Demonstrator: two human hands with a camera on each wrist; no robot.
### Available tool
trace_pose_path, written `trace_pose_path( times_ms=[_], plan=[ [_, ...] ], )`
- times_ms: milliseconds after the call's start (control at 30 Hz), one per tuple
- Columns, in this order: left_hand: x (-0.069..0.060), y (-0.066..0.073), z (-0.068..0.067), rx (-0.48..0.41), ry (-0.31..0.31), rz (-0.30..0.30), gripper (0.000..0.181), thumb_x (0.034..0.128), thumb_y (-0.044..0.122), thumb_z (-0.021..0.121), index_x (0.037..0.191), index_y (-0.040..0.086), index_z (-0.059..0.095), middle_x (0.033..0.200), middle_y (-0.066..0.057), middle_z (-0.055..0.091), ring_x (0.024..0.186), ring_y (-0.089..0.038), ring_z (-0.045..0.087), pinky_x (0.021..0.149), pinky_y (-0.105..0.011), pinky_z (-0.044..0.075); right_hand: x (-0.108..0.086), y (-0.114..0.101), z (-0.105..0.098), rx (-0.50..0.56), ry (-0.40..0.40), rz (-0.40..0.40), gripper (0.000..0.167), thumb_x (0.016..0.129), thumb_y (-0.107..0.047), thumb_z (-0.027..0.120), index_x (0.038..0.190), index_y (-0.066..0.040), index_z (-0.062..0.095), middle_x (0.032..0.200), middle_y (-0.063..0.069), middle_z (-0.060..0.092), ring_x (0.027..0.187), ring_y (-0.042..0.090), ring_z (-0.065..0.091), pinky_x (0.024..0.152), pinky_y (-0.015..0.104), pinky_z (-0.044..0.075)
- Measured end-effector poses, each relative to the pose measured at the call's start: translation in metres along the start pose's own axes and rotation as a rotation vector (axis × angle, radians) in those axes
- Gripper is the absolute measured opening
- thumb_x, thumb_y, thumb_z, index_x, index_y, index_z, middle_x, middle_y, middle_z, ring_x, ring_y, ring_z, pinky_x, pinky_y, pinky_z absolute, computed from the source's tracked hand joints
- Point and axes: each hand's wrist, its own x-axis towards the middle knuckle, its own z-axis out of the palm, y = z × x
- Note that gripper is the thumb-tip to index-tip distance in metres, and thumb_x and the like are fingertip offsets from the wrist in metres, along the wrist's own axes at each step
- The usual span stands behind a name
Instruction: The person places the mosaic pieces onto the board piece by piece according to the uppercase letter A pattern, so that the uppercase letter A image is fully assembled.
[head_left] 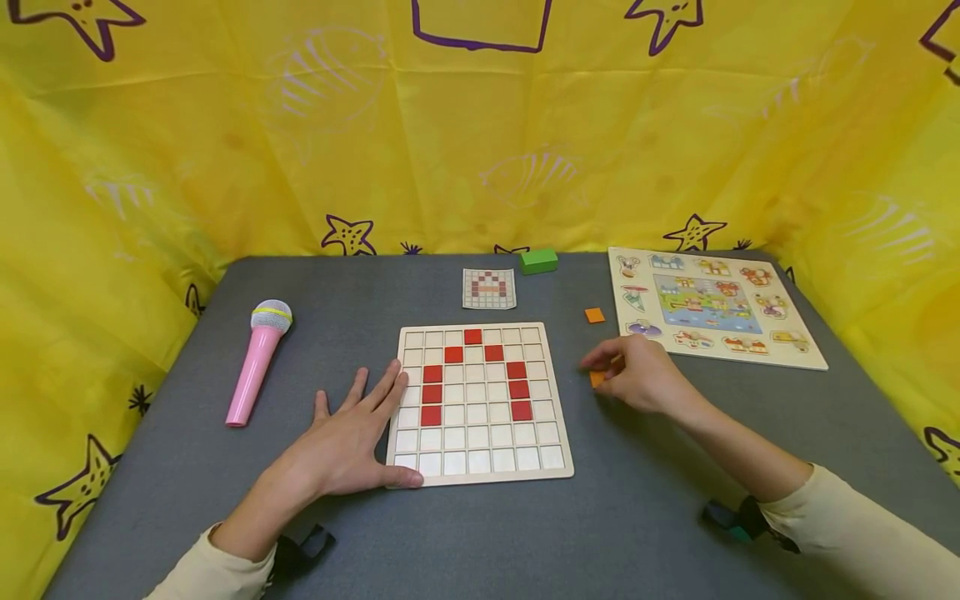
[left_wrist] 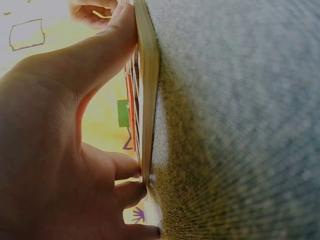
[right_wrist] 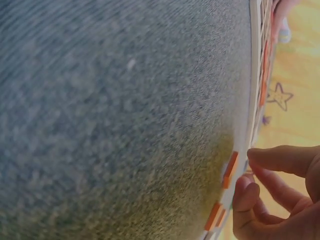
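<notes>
A square wooden grid board (head_left: 480,483) lies on the table with several red square tiles (head_left: 517,389) in an arch shape among white cells. My left hand (head_left: 348,446) spreads along its left side, fingers straight against the edge and thumb at the near left corner. To the right of the board, my right hand (head_left: 641,375) is low over an orange tile (head_left: 597,379) partly covered by the fingers. In the right wrist view a gap shows between thumb and index fingertip, with orange tiles (right_wrist: 230,170) beyond them. Another orange tile (head_left: 595,315) lies farther back.
Behind the board lie a small pattern card (head_left: 489,289) and a green block (head_left: 538,262). A picture puzzle board (head_left: 720,308) is at the back right. On the left lies a pink toy microphone (head_left: 258,362). Yellow cloth (head_left: 465,150) hangs round the grey table (head_left: 480,542).
</notes>
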Motion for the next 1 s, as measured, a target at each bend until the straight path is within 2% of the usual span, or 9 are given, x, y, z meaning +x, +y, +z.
trace_pose_path(
  times_ms=[267, 633, 1000],
  plan=[
    [0.0, -0.001, 0.0, 0.005, 0.003, 0.001, 0.133, 0.0703, 0.084, 0.074, 0.168, 0.013, 0.018, 0.177, -0.005, 0.01, 0.158, -0.052, 0.016, 0.102, -0.092, 0.014, 0.0, 0.005, 0.001, -0.024, 0.006, 0.005, 0.031, 0.074, 0.006, 0.077, 0.101, -0.008, 0.081, 0.09, 0.008, 0.072, 0.078, 0.02, 0.06, 0.067, 0.031, 0.047],
    [0.0, -0.001, 0.0, -0.002, -0.01, -0.007, 0.133, 0.0703, 0.086, 0.072, 0.168, 0.014, 0.017, 0.177, -0.004, 0.008, 0.158, -0.052, 0.014, 0.103, -0.091, 0.013, 0.003, 0.01, 0.001, -0.027, 0.005, 0.02, 0.03, 0.075, 0.006, 0.075, 0.101, -0.007, 0.081, 0.089, 0.008, 0.072, 0.076, 0.018, 0.06, 0.064, 0.029, 0.047],
    [0.001, -0.001, 0.001, 0.007, -0.003, 0.0, 0.133, 0.0706, 0.084, 0.073, 0.168, 0.013, 0.017, 0.177, -0.005, 0.009, 0.157, -0.052, 0.016, 0.102, -0.092, 0.014, 0.005, 0.014, 0.001, -0.019, -0.004, 0.014, 0.026, 0.075, 0.004, 0.08, 0.1, -0.006, 0.081, 0.086, 0.006, 0.072, 0.074, 0.018, 0.06, 0.064, 0.029, 0.048]
  ],
)
